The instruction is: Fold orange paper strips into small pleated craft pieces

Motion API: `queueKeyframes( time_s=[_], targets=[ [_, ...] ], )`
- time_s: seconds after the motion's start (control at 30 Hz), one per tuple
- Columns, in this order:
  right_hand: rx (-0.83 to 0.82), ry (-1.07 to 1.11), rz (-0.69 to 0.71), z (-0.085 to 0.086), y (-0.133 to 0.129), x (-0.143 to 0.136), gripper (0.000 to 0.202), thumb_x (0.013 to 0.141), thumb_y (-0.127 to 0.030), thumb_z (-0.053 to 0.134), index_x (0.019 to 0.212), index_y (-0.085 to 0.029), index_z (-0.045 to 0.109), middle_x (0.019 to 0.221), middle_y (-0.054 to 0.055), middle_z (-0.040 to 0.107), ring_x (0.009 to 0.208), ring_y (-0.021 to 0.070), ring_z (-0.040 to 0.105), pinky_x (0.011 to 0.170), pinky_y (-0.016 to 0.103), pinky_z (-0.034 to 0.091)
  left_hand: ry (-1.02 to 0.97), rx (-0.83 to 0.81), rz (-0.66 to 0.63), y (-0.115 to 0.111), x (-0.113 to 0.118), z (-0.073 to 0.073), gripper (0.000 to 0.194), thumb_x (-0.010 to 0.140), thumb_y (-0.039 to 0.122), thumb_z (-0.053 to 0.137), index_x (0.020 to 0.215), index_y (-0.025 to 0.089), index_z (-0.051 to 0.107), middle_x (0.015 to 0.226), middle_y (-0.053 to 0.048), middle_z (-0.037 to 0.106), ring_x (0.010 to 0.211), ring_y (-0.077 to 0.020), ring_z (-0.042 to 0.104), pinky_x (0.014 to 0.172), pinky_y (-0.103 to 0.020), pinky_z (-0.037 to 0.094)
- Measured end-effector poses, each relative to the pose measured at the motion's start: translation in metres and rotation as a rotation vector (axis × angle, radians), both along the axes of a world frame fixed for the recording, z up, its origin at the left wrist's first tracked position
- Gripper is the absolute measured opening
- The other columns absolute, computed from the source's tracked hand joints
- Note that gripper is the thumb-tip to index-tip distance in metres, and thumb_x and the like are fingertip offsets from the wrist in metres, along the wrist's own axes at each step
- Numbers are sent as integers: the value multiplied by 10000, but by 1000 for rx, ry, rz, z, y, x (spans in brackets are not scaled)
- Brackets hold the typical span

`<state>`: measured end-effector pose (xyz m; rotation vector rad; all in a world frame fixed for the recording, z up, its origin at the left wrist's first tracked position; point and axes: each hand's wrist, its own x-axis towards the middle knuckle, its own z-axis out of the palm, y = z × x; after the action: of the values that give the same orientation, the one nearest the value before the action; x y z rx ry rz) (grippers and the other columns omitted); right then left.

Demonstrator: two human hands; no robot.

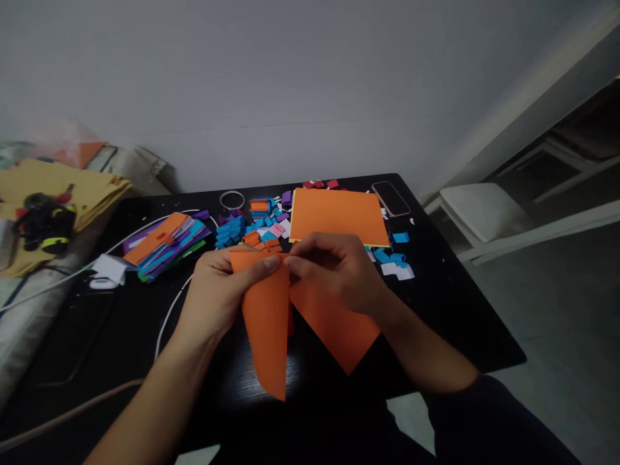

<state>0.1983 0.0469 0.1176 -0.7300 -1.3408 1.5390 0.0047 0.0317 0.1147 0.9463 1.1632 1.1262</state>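
Observation:
My left hand is closed on an orange paper sheet, its thumb pressed flat near the top edge. My right hand pinches orange paper right beside it, the two thumb tips nearly touching. Below my hands the paper hangs as two parts, a curved left one and a pointed right one, with a dark gap between. Whether they still join at the top is hidden by my fingers. Just beyond my right hand lies a stack of orange sheets with a yellow edge showing.
On the black table lie a pile of coloured paper strips, many small paper pieces, a ring, a phone and a white cable. Yellow envelopes sit at left; a white stool stands right.

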Motion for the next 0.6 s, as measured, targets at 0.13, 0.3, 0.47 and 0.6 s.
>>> queueKeyframes(
  time_s=[0.13, 0.3, 0.47, 0.6],
  targets=[
    [-1, 88, 42, 3, 2, 3, 164, 869, -322, 835, 922, -179, 777, 814, 4, 752, 765, 132, 732, 753, 274, 637, -54, -10, -4, 0, 1, 4, 198, 658, 321, 948, 698, 186, 809, 694, -25, 756, 558, -125, 655, 525, -214, 551],
    [79, 122, 110, -5, 11, 6, 204, 827, -185, 868, 1019, -209, 804, 942, 11, 786, 850, 130, 750, 816, 278, 652, -57, -25, -9, 0, 2, 7, 190, 644, 304, 942, 686, 178, 806, 693, -36, 762, 546, -129, 654, 522, -223, 555],
    [128, 106, 102, -11, 16, 6, 183, 804, -181, 891, 973, -214, 828, 913, 12, 796, 838, 140, 759, 820, 297, 661, -58, -26, -48, -1, 1, 7, 200, 645, 312, 943, 661, 179, 794, 632, -18, 735, 504, -119, 634, 497, -219, 540],
    [142, 93, 108, -8, 16, 8, 191, 785, -153, 898, 951, -226, 840, 879, -1, 801, 818, 135, 765, 822, 293, 661, -34, -40, -63, -2, -2, 6, 202, 650, 329, 948, 685, 193, 803, 635, -7, 737, 512, -114, 638, 498, -204, 528]
  ],
)
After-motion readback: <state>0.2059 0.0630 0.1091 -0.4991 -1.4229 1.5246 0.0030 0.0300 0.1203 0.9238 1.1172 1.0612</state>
